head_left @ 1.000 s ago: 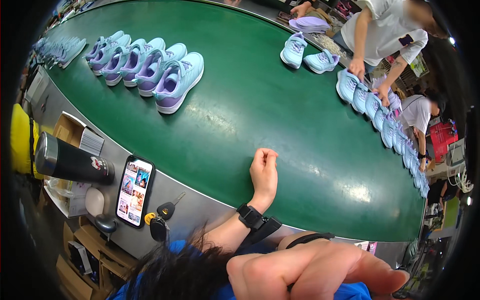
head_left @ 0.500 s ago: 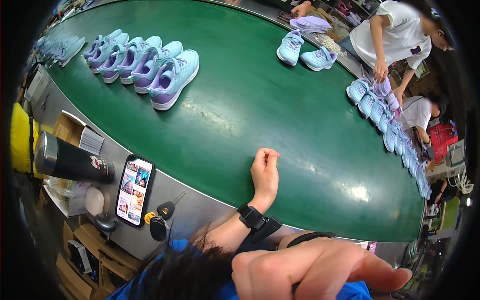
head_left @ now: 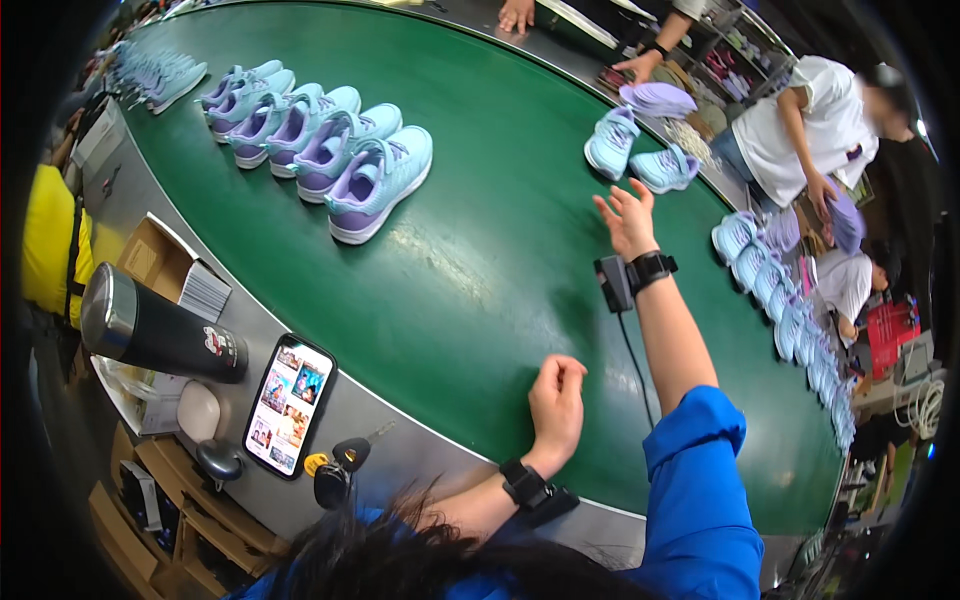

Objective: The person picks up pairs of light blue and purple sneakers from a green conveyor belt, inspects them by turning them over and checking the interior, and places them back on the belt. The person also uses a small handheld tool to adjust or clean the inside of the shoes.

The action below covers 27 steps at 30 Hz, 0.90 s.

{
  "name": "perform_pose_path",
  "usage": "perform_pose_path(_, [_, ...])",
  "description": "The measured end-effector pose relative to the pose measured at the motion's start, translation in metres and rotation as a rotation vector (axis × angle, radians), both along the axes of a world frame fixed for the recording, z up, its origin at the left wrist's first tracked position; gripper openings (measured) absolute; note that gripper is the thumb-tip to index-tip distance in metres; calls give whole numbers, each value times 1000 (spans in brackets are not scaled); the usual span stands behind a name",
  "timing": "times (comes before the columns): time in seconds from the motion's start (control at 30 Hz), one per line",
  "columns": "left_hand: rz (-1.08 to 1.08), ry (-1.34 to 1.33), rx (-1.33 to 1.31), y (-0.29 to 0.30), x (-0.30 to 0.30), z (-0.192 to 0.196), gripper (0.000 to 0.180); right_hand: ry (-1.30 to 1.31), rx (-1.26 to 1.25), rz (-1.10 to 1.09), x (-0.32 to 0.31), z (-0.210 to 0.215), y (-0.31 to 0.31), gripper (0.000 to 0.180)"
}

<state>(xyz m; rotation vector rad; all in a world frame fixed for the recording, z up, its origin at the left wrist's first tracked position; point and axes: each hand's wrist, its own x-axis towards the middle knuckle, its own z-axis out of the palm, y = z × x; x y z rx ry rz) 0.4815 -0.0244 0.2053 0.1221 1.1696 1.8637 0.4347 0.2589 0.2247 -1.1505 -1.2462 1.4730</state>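
My right hand (head_left: 630, 222) reaches out over the green work surface (head_left: 480, 330), its fingers spread and holding nothing. Just beyond its fingertips stand two light-blue children's sneakers with purple trim: the left sneaker (head_left: 611, 144) and the right sneaker (head_left: 664, 169). A small gap seems to lie between hand and shoes. Closer to me, my left hand (head_left: 558, 408) rests near the front edge with its fingers curled in, and nothing shows in them. Both wrists carry black straps with small devices, and a cable hangs from the right one.
Rows of similar sneakers stand at the left (head_left: 378, 185) and right (head_left: 785, 305). On the metal ledge lie a phone (head_left: 290, 405), keys (head_left: 340, 470) and a black tumbler (head_left: 165, 330). Across the surface, a co-worker (head_left: 805, 130) holds purple insoles; another person's hand (head_left: 640, 66) is near stacked insoles.
My right hand has swung from close in front of me out toward the pair of sneakers, and its fingers have spread. My left hand stays curled. The whole view has shifted slightly.
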Motion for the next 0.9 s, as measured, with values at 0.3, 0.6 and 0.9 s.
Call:
perform_pose_path(0.3, [-65, -7, -48, -9, 12, 1, 13, -37, -17, -230, -27, -46, 126, 72])
perform_pose_path(0.6, [-75, 9, -46, -10, 4, -1, 16, -195, -162, 27, 18, -27, 62, 58])
perform_pose_path(0.9, [182, 423, -154, -10, -8, 7, 36, -865, 209, 108, 256, 96, -109, 43])
